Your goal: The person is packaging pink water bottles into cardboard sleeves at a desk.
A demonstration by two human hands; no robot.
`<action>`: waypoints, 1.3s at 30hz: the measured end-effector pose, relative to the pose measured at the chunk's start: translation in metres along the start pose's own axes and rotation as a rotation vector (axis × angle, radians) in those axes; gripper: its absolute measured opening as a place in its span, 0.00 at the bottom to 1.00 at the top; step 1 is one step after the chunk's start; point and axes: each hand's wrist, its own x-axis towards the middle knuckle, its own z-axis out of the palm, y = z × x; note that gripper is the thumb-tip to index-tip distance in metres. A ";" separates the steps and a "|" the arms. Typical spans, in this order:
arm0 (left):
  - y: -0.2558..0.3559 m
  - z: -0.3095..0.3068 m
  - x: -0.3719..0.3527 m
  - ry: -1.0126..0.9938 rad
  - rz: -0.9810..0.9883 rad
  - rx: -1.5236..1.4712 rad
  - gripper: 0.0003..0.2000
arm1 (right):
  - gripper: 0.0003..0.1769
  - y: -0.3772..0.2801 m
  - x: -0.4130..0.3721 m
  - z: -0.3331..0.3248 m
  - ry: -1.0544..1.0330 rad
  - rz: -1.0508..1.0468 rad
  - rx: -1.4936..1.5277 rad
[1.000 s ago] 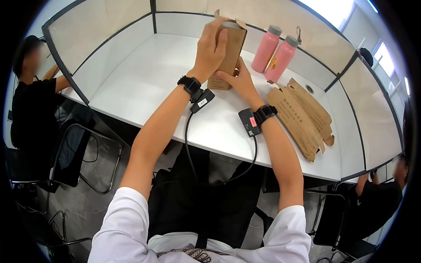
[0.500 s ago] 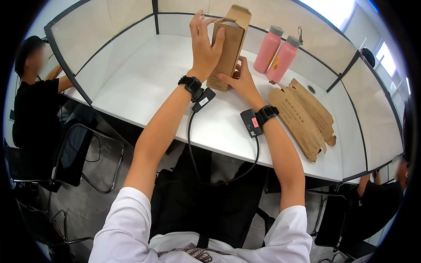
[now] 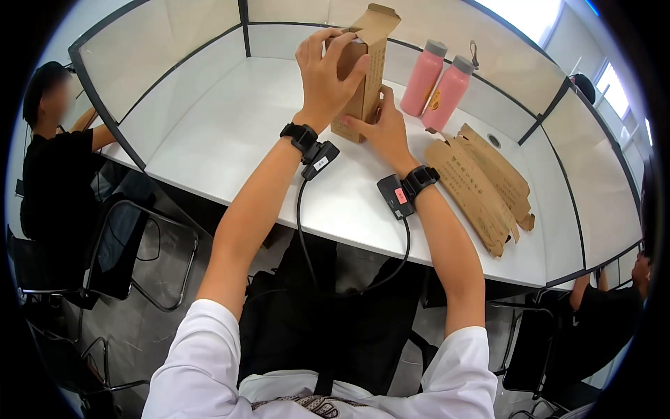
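Observation:
A tall brown cardboard box (image 3: pixel 375 75) stands on the white desk, its top flap raised at the back. At its upper end, my left hand (image 3: pixel 326 80) has the thumb against the near face and the fingers curled over the open top edge. Low on the right side of the box, my right hand (image 3: pixel 388 134) wraps thumb and fingers around it. Whatever is inside the box is mostly hidden by my left fingers. Two pink bottles (image 3: pixel 423 78) with grey lids stand just right of the box; the nearer bottle (image 3: pixel 449 96) has a strap loop on its lid.
Flattened brown cardboard pieces (image 3: pixel 474 188) lie on the desk (image 3: pixel 230 133) right of my right forearm. Low partition panels (image 3: pixel 181 49) surround the desk. Cables run from both wrist devices to my lap. One person (image 3: pixel 59 153) sits at left, another (image 3: pixel 604 314) at right.
My left fingers, raised and spread before, have curled down over the top edge of the box. The box has shifted slightly left at its top. My right hand keeps its low hold.

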 end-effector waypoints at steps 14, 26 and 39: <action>0.010 0.008 -0.003 -0.112 0.045 -0.135 0.15 | 0.51 0.009 0.003 0.001 0.024 -0.001 0.050; 0.007 0.014 -0.013 -0.260 -0.431 -0.696 0.52 | 0.45 0.019 0.006 0.009 0.052 0.146 0.201; -0.023 0.019 -0.036 -0.453 -0.267 -0.048 0.41 | 0.23 0.044 0.010 0.009 0.408 0.094 0.389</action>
